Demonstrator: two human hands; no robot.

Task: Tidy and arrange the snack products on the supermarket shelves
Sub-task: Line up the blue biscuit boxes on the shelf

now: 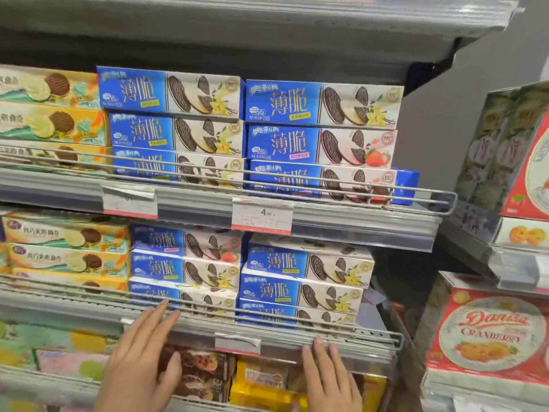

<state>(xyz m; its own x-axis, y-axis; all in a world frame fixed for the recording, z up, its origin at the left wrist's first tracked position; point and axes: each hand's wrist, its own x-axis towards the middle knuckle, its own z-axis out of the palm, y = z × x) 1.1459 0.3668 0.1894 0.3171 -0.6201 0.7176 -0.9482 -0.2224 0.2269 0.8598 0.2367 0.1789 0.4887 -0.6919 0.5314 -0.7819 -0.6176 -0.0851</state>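
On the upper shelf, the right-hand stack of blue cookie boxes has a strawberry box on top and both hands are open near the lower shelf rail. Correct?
Not quite. In the head view the top box of the right-hand stack is vanilla; the strawberry box lies directly beneath it. The rest holds: the left hand and right hand are open, fingers straight, by the lower shelf rail.

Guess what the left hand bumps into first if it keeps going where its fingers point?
Probably the wire shelf rail: the left hand already has its fingertips there, with the bottom blue cookie box right behind it.
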